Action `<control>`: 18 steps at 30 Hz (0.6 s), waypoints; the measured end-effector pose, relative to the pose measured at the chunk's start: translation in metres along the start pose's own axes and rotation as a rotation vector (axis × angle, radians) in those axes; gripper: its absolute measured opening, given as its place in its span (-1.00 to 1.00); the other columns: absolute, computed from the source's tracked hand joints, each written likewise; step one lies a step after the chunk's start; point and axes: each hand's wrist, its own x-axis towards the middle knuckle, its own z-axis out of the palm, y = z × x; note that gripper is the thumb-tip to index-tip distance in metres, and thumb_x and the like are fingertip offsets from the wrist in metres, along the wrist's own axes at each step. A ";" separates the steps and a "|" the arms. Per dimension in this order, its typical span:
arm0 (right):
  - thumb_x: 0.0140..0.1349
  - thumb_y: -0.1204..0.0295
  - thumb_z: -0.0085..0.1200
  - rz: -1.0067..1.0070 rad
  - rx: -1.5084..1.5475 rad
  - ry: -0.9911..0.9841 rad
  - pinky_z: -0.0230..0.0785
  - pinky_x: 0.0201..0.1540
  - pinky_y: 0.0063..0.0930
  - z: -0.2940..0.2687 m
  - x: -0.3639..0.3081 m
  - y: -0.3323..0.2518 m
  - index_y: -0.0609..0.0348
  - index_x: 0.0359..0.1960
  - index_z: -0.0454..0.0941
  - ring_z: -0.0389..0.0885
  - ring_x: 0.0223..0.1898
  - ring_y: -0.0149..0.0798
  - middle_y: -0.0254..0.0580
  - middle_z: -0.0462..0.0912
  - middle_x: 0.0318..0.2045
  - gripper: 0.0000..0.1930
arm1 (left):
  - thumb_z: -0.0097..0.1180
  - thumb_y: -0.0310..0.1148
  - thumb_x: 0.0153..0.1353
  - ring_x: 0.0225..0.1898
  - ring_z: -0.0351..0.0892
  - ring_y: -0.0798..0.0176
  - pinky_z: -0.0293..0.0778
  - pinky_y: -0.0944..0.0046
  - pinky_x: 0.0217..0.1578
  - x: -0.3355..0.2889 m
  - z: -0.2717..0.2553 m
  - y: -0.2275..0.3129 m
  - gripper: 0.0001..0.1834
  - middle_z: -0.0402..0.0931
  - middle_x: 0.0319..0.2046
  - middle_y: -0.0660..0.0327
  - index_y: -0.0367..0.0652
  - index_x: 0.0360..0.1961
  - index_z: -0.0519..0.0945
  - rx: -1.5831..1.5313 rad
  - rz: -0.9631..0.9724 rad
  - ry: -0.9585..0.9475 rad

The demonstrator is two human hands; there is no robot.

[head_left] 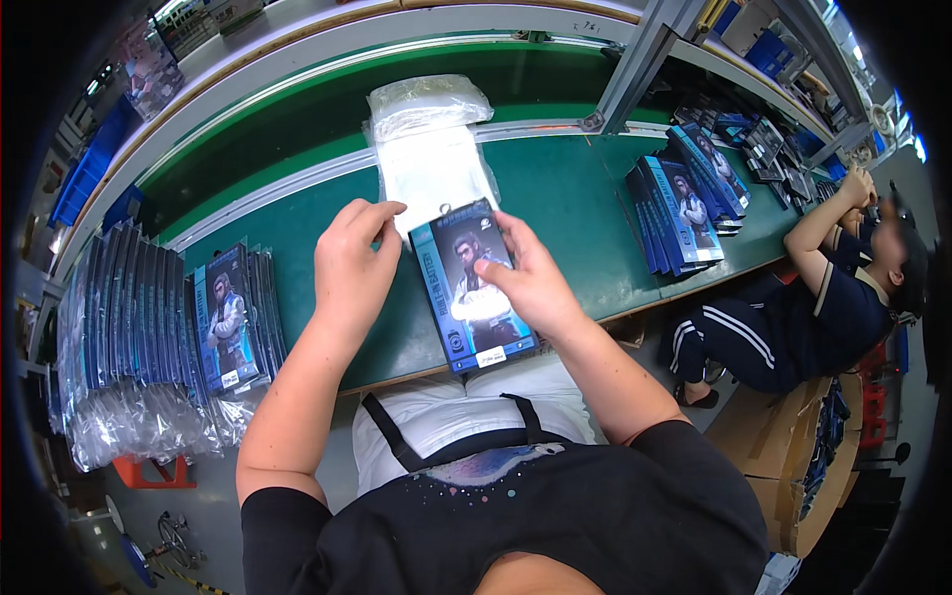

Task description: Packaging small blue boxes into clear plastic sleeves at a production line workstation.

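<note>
My right hand (535,278) grips a flat dark blue box (458,315) by its right edge, thumb across its front. The box carries a printed picture of a person with folded arms and a hanging tab at its top. My left hand (355,260) is raised to the left of the box, fingers bent and tips drawn together. It is close to the lower left edge of a stack of clear plastic bags (428,164); whether a bag edge is between those fingertips cannot be made out. The bags lie on the green table (555,198) just beyond the box.
At the left stand rows of bagged boxes (129,307). More boxes (674,213) are stacked on the right. A co-worker (833,288) sits at the right beside an open carton (783,436). A metal post (635,69) rises behind the table; a red stool (154,474) is lower left.
</note>
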 end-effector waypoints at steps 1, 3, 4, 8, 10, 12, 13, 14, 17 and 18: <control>0.15 0.60 0.07 0.102 0.115 0.016 0.38 0.01 -0.50 0.003 -0.002 -0.009 0.44 0.23 0.11 0.48 -0.02 -0.33 0.01 0.48 -0.02 -0.40 | 0.09 -0.61 0.05 -0.45 0.54 0.11 0.47 0.22 -0.39 -0.001 -0.002 0.005 -0.79 0.49 -0.48 0.10 -0.24 -0.26 0.62 0.028 0.027 -0.012; 0.14 0.61 0.10 0.193 0.253 0.008 0.39 -0.01 -0.51 0.002 -0.004 -0.015 0.46 0.18 0.16 0.51 -0.06 -0.36 -0.03 0.52 -0.05 -0.42 | 0.09 -0.60 0.05 -0.42 0.54 0.05 0.47 0.15 -0.39 -0.005 -0.005 0.013 -0.80 0.48 -0.47 0.10 -0.21 -0.26 0.61 0.083 0.079 -0.035; 0.13 0.60 0.12 0.195 0.296 0.000 0.39 0.00 -0.51 0.001 -0.004 -0.018 0.47 0.17 0.17 0.52 -0.07 -0.37 -0.04 0.53 -0.06 -0.43 | 0.09 -0.60 0.06 -0.41 0.54 0.04 0.47 0.14 -0.39 -0.007 -0.005 0.012 -0.80 0.48 -0.47 0.10 -0.20 -0.26 0.61 0.120 0.062 -0.052; 0.14 0.58 0.16 0.165 0.306 -0.083 0.38 0.01 -0.53 -0.004 -0.005 -0.025 0.48 0.15 0.21 0.52 -0.03 -0.37 -0.03 0.52 -0.01 -0.44 | 0.08 -0.57 0.07 -0.38 0.54 0.03 0.47 0.11 -0.39 -0.010 -0.003 -0.004 -0.81 0.47 -0.45 0.11 -0.19 -0.25 0.60 0.199 0.016 -0.072; 0.14 0.57 0.15 0.173 0.318 -0.055 0.37 0.03 -0.53 -0.002 -0.009 -0.024 0.48 0.15 0.20 0.51 -0.03 -0.36 -0.03 0.51 0.00 -0.44 | 0.08 -0.57 0.07 -0.39 0.54 0.02 0.47 0.11 -0.39 -0.010 -0.005 -0.002 -0.81 0.46 -0.45 0.11 -0.19 -0.25 0.60 0.193 0.003 -0.076; 0.15 0.57 0.15 0.123 0.327 -0.004 0.37 0.04 -0.52 0.000 -0.008 -0.021 0.48 0.15 0.21 0.52 -0.03 -0.36 -0.03 0.52 -0.01 -0.45 | 0.09 -0.57 0.07 -0.40 0.54 0.04 0.47 0.14 -0.38 -0.009 -0.005 -0.001 -0.80 0.47 -0.45 0.10 -0.19 -0.24 0.60 0.113 -0.017 -0.142; 0.15 0.57 0.15 0.107 0.337 0.014 0.37 0.04 -0.52 0.001 -0.010 -0.018 0.47 0.15 0.21 0.52 -0.03 -0.36 -0.03 0.52 -0.01 -0.45 | 0.09 -0.57 0.07 -0.41 0.54 0.05 0.47 0.16 -0.38 -0.011 -0.007 0.001 -0.80 0.48 -0.45 0.10 -0.20 -0.24 0.60 0.080 -0.038 -0.179; 0.15 0.55 0.16 0.100 0.346 0.022 0.38 0.03 -0.50 0.001 -0.011 -0.018 0.46 0.14 0.21 0.52 -0.03 -0.34 -0.02 0.51 -0.02 -0.45 | 0.09 -0.57 0.07 -0.41 0.54 0.06 0.47 0.17 -0.38 -0.012 -0.008 0.002 -0.79 0.48 -0.45 0.10 -0.20 -0.23 0.60 0.010 -0.043 -0.195; 0.14 0.53 0.18 0.087 0.341 0.046 0.43 -0.03 -0.48 0.003 -0.016 -0.017 0.42 0.09 0.22 0.51 -0.04 -0.31 0.00 0.50 -0.05 -0.48 | 0.09 -0.58 0.07 -0.43 0.54 0.09 0.46 0.22 -0.37 -0.013 -0.013 -0.001 -0.77 0.50 -0.44 0.08 -0.21 -0.20 0.59 -0.155 -0.063 -0.208; 0.14 0.53 0.19 0.090 0.328 0.073 0.43 -0.03 -0.49 0.003 -0.017 -0.018 0.40 0.06 0.25 0.52 -0.06 -0.32 0.00 0.51 -0.07 -0.51 | 0.09 -0.59 0.06 -0.43 0.54 0.10 0.46 0.23 -0.37 -0.014 -0.014 -0.002 -0.76 0.51 -0.45 0.08 -0.22 -0.20 0.59 -0.174 -0.061 -0.195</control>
